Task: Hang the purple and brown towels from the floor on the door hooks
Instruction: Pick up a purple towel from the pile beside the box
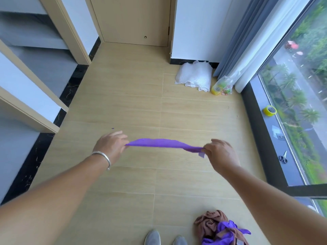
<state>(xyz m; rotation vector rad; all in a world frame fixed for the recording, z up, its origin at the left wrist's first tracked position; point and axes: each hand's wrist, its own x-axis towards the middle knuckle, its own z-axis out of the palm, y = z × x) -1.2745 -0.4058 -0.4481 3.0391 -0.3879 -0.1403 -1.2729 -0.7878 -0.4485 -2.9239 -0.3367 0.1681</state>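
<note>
A purple towel is stretched flat and level between my two hands, above the wooden floor. My left hand, with a silver bangle on the wrist, pinches its left end. My right hand pinches its right end, where a small tag hangs down. On the floor at the bottom right lies a crumpled heap of brown towel mixed with more purple towel. A beige door stands shut at the far end of the room; no hooks show on it.
White bubble wrap and a plastic bag with yellow items lie by the curtain. The window sill at the right holds a yellow tape roll and scissors. My grey shoes are at the bottom. Stairs rise on the left.
</note>
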